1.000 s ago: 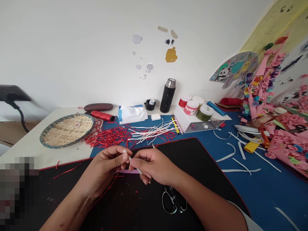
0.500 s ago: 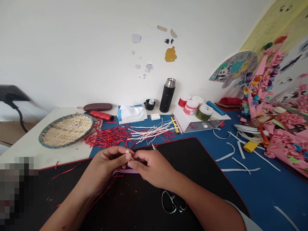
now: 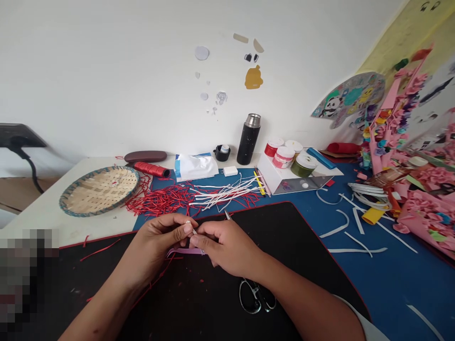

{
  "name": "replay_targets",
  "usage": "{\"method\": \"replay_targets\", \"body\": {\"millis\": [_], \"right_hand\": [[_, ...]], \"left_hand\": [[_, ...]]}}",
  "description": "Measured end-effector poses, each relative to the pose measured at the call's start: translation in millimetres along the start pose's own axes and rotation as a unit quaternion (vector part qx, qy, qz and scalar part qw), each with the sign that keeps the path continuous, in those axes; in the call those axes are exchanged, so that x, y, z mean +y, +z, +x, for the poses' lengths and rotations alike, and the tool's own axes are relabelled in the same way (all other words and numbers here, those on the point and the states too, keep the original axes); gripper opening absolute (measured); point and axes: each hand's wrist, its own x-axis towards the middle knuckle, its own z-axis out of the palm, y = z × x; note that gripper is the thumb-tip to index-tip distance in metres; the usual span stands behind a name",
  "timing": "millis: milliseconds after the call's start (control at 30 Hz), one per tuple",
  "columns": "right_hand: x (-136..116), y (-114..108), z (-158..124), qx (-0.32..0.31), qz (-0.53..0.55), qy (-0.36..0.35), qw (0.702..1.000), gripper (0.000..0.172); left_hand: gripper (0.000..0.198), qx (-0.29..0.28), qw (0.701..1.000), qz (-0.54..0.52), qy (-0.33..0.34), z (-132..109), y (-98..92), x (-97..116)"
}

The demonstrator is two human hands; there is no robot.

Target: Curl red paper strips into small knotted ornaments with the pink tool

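Observation:
My left hand (image 3: 165,239) pinches a small white piece (image 3: 188,222) between thumb and forefinger above the black mat (image 3: 185,303). Close beside it, my right hand (image 3: 223,246) is closed on a thin white strip (image 3: 194,231) that runs between the fingertips of both hands. Under the hands lies a light purple strip (image 3: 186,251), partly covered by them. Scissors (image 3: 254,296) rest on the mat below my right wrist, their tip showing beyond the hand and their middle hidden.
Behind the mat lie red cords (image 3: 165,201), white strips (image 3: 220,194) and a woven basket (image 3: 101,192). A black flask (image 3: 249,142) and a white box (image 3: 273,177) with jars stand near the wall. Paper flowers (image 3: 426,218) are at right.
The fingertips of my hands have drawn slightly apart, showing more of the white strip between them. The whole view has shifted a little.

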Motion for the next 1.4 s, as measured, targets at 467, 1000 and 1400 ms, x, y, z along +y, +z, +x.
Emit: {"method": "replay_targets", "body": {"millis": [467,1000,1400], "right_hand": [[4.9,1.2,0.2,-0.008,0.022,0.01,1.0,0.031],[5.1,1.5,0.8,-0.012,0.018,0.002,1.0,0.026],[4.3,1.5,0.6,-0.009,0.049,0.022,0.999,0.027]], "left_hand": [[0.042,-0.008,1.0,0.005,-0.002,1.7,-0.6,-0.6],[0.046,0.013,1.0,-0.023,-0.015,1.1,2.0,4.0],[0.045,-0.02,0.999,-0.005,-0.038,1.4,0.6,3.5]]}}
